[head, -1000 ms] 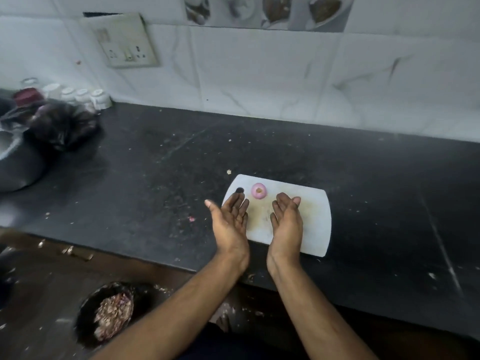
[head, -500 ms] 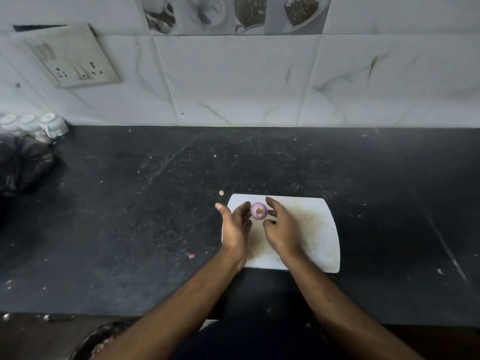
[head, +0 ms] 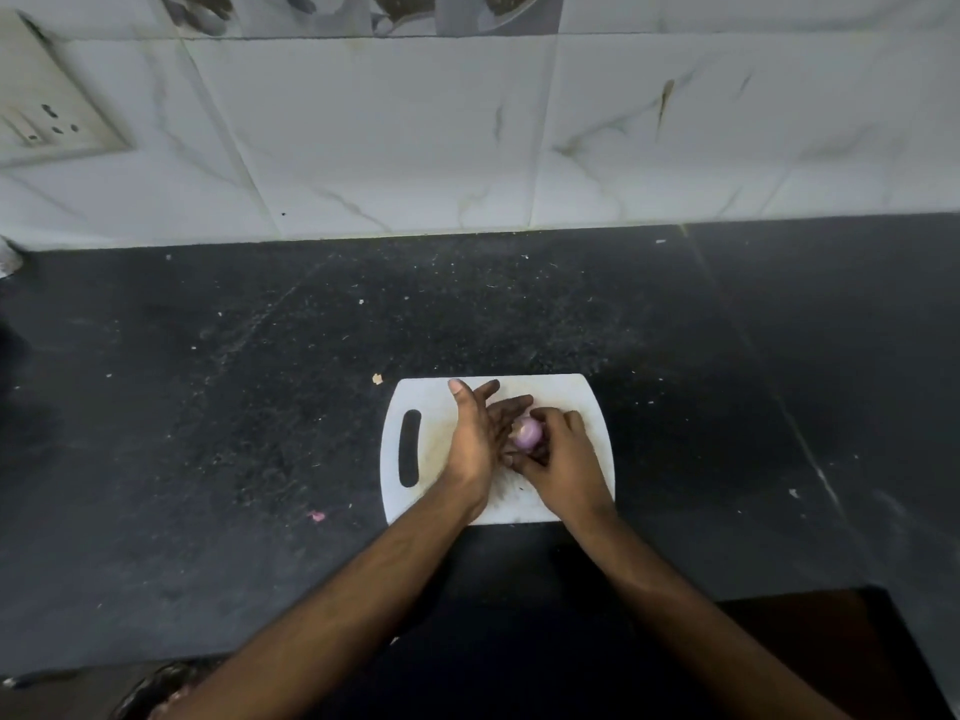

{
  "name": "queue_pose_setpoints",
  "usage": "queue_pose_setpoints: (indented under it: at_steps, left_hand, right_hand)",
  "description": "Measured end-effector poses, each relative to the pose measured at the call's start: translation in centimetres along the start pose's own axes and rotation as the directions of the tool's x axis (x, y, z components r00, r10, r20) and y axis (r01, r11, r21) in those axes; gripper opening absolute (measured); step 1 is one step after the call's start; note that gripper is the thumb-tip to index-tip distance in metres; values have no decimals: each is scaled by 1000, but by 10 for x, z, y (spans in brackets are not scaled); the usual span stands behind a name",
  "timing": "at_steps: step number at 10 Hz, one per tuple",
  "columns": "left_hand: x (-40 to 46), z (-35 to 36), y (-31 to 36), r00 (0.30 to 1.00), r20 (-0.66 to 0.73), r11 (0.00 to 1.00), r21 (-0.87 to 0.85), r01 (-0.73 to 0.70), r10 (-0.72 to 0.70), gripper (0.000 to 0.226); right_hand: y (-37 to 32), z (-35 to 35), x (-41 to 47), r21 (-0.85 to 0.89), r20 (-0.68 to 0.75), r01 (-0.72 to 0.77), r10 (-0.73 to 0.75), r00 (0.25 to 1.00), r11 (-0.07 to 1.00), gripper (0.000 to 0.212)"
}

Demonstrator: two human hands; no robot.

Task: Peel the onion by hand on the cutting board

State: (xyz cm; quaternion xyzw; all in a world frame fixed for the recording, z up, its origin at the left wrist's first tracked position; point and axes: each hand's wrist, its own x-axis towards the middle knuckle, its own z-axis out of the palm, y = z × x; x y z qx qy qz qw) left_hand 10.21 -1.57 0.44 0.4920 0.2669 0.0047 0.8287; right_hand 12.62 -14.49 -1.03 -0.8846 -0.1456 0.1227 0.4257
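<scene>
A small pink-purple onion [head: 529,433] is held between both hands over the middle of the white cutting board [head: 582,402]. My right hand [head: 563,462] curls over it from the right, fingers wrapped around its side. My left hand [head: 478,433] cups it from the left, with the fingers spread behind the onion and the thumb pointing up. Most of the onion is hidden by the fingers. The board lies on the black counter [head: 234,407] with its handle slot [head: 409,448] at the left.
A white marble-tiled wall [head: 467,137] rises behind the counter, with a switch and socket plate [head: 47,116] at the upper left. Small scraps lie on the counter: a pale one [head: 377,378] and a pink one [head: 317,516]. The counter's front edge runs below my forearms.
Both hands went forward from the board's near part and closed around the onion, drawing it from the board's far edge to its middle. The camera has shifted to the right and closer.
</scene>
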Motion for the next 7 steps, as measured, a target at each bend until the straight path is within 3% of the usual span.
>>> queue_pose_setpoints:
  at_steps: [1,2,5,7]
  left_hand:
    - [3,7,0,1000,-17,999,26,-26,26,86]
    - [2,10,1,997,-52,998,31,-53,55,87]
    - [-9,-7,4,977,-152,984,116,-135,152,82]
    - [-21,-13,-6,964,-180,973,159,-167,195,74]
  right_hand:
    - [5,-10,3,-149,61,53,-44,997,987,43]
    - [10,-15,5,-242,28,110,-106,994,964,33]
    - [20,0,12,-303,-52,207,-233,971,930,45]
    - [21,2,9,-268,-74,187,-214,974,945,62]
